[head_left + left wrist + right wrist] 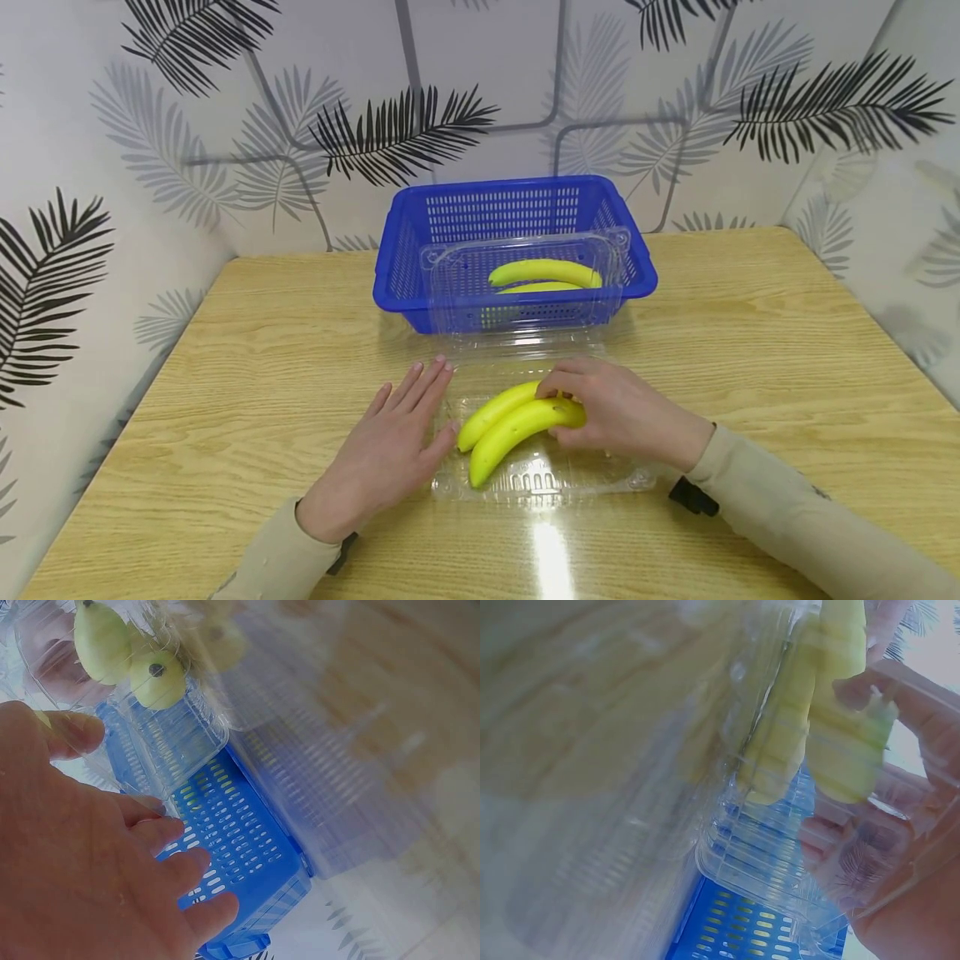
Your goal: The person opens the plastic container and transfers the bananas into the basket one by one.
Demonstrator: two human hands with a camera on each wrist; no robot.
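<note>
In the head view, two yellow bananas [517, 435] lie side by side in the base of a clear plastic clamshell box [592, 482]. My right hand [626, 414] holds the front banana near its right end, thumb in front and fingers behind. The right wrist view shows that banana [847, 761] between thumb and fingers, seen through the clear plastic. Flat and with fingers extended, my left hand [386, 454] rests at the box's left edge, its thumb close to the bananas' left tips. The raised lid [453, 292] leans back against the basket.
Behind the box stands a blue perforated basket [386, 279]. More bananas [546, 270] lie inside it, seen through the lid. A wood-grain table [247, 367] carries everything, and a leaf-patterned wall [517, 75] rises right behind the basket.
</note>
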